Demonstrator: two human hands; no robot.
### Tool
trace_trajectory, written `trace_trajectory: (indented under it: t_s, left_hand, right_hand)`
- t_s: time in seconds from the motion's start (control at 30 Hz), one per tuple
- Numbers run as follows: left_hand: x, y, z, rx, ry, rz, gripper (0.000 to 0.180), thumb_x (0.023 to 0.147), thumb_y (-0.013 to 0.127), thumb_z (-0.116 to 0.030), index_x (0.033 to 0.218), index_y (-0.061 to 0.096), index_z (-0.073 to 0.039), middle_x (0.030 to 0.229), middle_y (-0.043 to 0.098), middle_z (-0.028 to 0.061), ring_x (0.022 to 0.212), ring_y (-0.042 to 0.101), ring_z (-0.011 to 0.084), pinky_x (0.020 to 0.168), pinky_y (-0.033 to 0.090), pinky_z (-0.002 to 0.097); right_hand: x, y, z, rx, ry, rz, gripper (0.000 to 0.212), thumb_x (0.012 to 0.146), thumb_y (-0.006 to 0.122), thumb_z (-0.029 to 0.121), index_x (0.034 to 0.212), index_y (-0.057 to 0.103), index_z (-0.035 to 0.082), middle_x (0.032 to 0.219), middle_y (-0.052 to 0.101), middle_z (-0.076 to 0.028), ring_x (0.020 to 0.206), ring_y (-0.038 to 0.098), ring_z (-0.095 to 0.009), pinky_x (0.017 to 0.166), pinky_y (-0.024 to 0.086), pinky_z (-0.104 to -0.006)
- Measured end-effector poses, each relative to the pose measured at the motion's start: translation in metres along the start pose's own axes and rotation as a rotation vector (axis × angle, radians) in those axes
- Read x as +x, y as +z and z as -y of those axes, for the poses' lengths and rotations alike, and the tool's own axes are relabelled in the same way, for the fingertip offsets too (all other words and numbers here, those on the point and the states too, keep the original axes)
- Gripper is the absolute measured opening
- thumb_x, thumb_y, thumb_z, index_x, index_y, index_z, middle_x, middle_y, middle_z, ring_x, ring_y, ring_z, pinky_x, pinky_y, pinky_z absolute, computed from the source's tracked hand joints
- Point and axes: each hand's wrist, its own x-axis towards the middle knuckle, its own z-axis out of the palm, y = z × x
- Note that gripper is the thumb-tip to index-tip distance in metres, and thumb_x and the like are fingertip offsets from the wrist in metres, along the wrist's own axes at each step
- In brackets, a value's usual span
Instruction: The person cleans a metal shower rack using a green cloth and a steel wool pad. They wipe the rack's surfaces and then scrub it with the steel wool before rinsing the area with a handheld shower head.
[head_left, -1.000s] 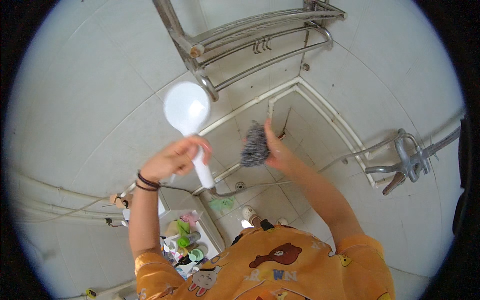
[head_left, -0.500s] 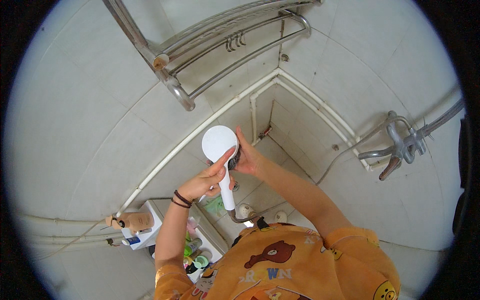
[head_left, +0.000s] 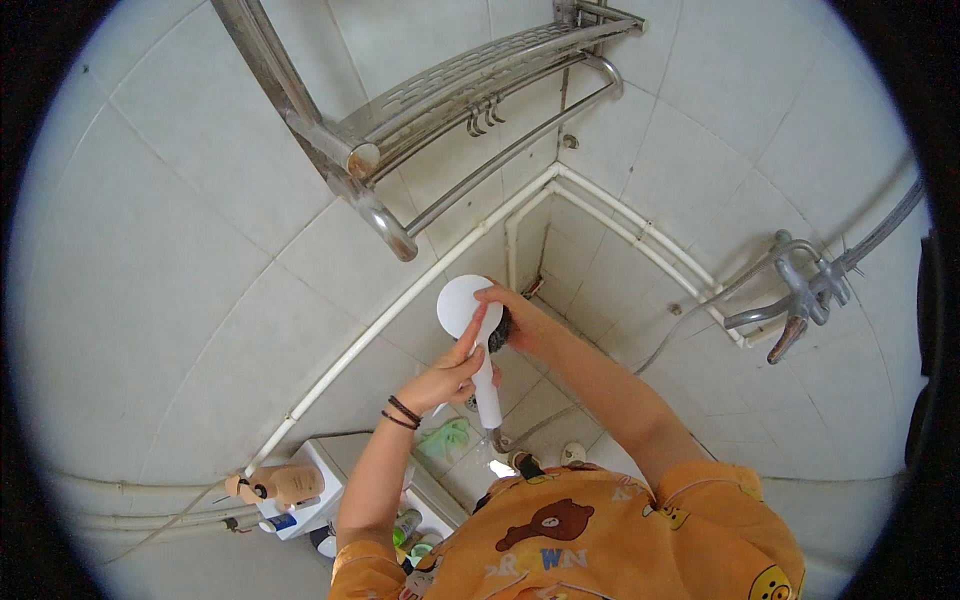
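Note:
A white handheld shower head (head_left: 460, 302) is held up in front of me, its smooth round back facing me and its handle pointing down to the hose (head_left: 500, 440). My left hand (head_left: 448, 378) is closed around the upper handle, with the index finger stretched along the back of the head. At the far right side of the head is my right hand (head_left: 528, 322), its fingertips over the rim. A dark, rough-textured scrubber (head_left: 501, 332) shows between that hand and the head, mostly hidden. My left wrist wears dark beaded bracelets (head_left: 402, 412).
A metal towel rack (head_left: 460, 125) with hooks juts from the wall above. A tap with a hose (head_left: 800, 295) is on the right wall. White pipes (head_left: 400, 305) run along the walls. Lower left, a white stand (head_left: 325, 490) bears bottles (head_left: 290, 486). A green bag (head_left: 445, 437) lies on the floor.
The shower head and both hands have shifted right and slightly down in the picture. The surroundings have shifted too. My right hand's fingertips now lie over the head's rim.

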Motion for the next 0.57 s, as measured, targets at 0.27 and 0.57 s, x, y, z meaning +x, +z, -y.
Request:
trace_trajectory:
  t_s: [0.27, 0.57]
  left_hand:
    - [0.041, 0.021, 0.028, -0.080, 0.511, -0.469, 0.091, 0.087, 0.057, -0.006, 0.142, -0.013, -0.024, 0.086, 0.061, 0.0102, 0.056, 0.050, 0.0058, 0.044, 0.037, 0.0189]
    - [0.071, 0.004, 0.094, 0.384, 0.123, -0.758, 0.075, 0.080, 0.068, -0.031, 0.137, 0.023, -0.010, 0.066, 0.062, 0.0047, 0.053, 0.056, 0.0122, 0.052, 0.045, 0.0244]
  right_hand:
    - [0.006, -0.007, 0.012, -0.005, -0.199, -0.265, 0.052, 0.072, 0.068, 0.024, 0.116, 0.045, 0.006, 0.102, 0.055, -0.009, 0.092, 0.055, -0.022, 0.077, 0.048, -0.0350]
    - [0.026, -0.012, 0.021, 0.013, -0.283, -0.394, 0.059, 0.073, 0.069, 0.025, 0.122, 0.042, 0.009, 0.106, 0.054, -0.009, 0.094, 0.055, -0.025, 0.077, 0.048, -0.0354]
